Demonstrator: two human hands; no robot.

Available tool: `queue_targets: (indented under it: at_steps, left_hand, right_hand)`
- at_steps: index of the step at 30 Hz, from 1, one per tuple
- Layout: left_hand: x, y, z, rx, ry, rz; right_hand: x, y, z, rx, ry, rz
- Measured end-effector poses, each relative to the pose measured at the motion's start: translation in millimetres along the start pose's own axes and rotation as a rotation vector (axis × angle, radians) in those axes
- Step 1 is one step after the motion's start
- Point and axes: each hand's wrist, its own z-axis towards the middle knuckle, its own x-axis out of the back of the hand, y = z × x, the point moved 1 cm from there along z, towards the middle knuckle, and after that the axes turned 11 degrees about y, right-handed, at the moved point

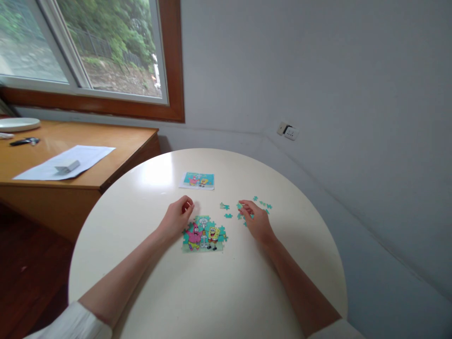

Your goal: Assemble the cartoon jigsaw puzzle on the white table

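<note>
A partly joined cartoon jigsaw (pixel 205 234) lies on the round cream table (pixel 197 292). My left hand (pixel 179 216) rests at its upper left corner, fingers curled in; whether they hold a piece is hidden. My right hand (pixel 256 220) lies over a scatter of loose teal puzzle pieces (pixel 263 205), fingertips pressed down on one of them. Two more loose pieces (pixel 226 210) sit between the hands. A small reference picture card (pixel 197 180) lies further back on the table.
A wooden desk (pixel 116 150) stands to the left with paper sheets (pixel 67 162), a small grey box (pixel 68 166), a white plate (pixel 17 124) and a dark tool (pixel 23 141). A window is above it. A wall socket (pixel 288 131) is on the grey wall.
</note>
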Motion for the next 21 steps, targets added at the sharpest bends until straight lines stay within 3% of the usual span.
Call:
queue_targets:
  at_steps: [10,21]
  left_hand:
    - [0.6,0,0,-0.005,0.008,0.003]
    - [4.0,7,-2,0.039,0.009,0.078]
  right_hand:
    - [1,0,0,-0.021,0.015,0.026]
    - [11,6,9,0.005,0.163,-0.111]
